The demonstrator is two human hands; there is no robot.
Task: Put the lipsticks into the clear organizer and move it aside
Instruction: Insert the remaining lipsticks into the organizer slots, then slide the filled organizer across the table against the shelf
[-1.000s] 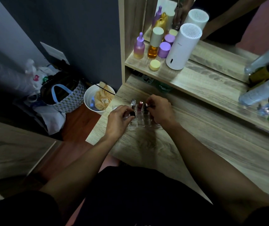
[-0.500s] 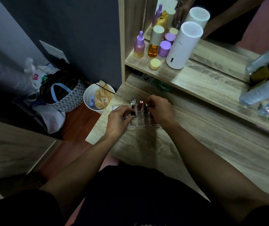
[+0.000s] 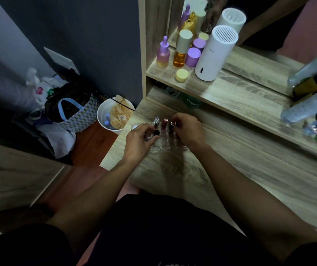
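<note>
A clear organizer with small compartments sits on the wooden desk near its left end. In its back row stand a silver-capped lipstick and a dark red lipstick. My left hand pinches a black-capped lipstick at the organizer's left side. My right hand grips a silver-tipped lipstick over the organizer's right back corner. The hands hide parts of the organizer.
A shelf above the desk holds a purple dropper bottle, an amber bottle, purple and yellow jars and a white cylinder. Bottles lie at the right. A white bin and a bag stand on the floor left of the desk.
Both hands stay at the organizer with only slight shifts; the left hand's black-capped lipstick and the right hand's lipstick remain in place.
</note>
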